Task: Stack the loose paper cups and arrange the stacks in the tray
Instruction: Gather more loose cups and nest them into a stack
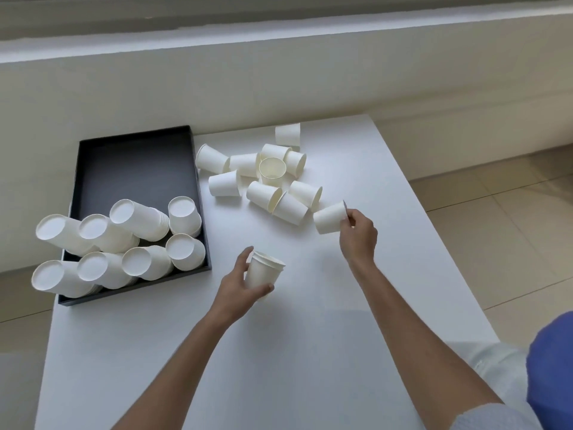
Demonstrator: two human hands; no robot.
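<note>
White tabletop (310, 336) is seen from above, set against a pale wall with a tiled floor to the right. At the right hand (359, 234), the fingers (352, 217) are pinched on the rim of a single paper cup (330, 218), which is held on its side, mouth toward the hand, at the near right edge of the loose pile. At the left hand (240, 288), the fingers are curled around a short stack of upright cups (263, 274), with the thumb at its far side near the rims and the other fingertips wrapped under its near side; several nested rims are visible at its top. The two hands are kept well apart, and the single cup is not touching the short stack. Beyond the right hand, a loose pile of paper cups (263, 178) is spread over the far middle of the tabletop, most lying on their sides and touching one another, one standing mouth up in the middle, and one standing upside down (287, 135) at the far edge. To the left, a black tray (136, 162) is placed at the tabletop's left edge; its far half is bare, while its near half is filled with stacks of cups (124, 243) set upside down and tilted, leaning against each other, the leftmost ones (55, 234) jutting past the tray's left rim.
</note>
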